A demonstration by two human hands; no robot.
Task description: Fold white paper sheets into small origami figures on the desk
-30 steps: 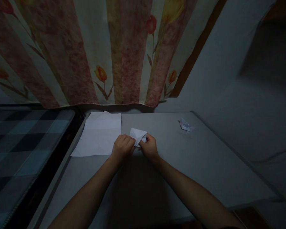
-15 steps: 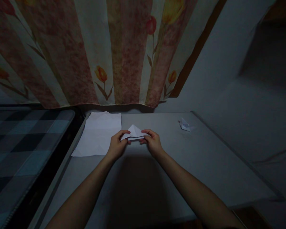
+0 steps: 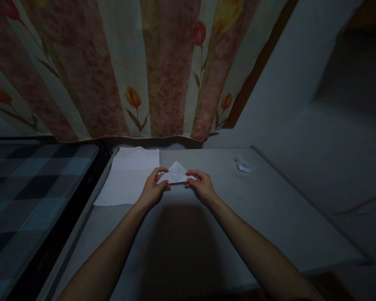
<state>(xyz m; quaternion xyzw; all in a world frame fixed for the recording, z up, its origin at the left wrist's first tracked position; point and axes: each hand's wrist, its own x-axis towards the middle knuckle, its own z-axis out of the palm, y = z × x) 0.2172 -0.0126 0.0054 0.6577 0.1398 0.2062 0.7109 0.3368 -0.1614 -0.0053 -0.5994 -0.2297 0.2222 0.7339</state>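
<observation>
A small folded white paper point(image 3: 177, 172) is held between my two hands above the table, its peak pointing away from me and a straight edge towards me. My left hand point(image 3: 154, 186) pinches its left corner between thumb and fingers. On the opposite side, my right hand point(image 3: 203, 187) grips the right corner in the same way. Fingertips of both hands cover the paper's outer ends.
White sheets of paper point(image 3: 125, 175) lie at the table's left. A folded paper boat point(image 3: 243, 164) sits at the back right of the grey table point(image 3: 257, 217). A checked mattress point(image 3: 34, 188) adjoins on the left, and a tulip-patterned curtain point(image 3: 169, 75) hangs behind.
The folded paper has tilted so its face shows more fully, and the gap along its near edge has closed. My left hand has shifted slightly away from me.
</observation>
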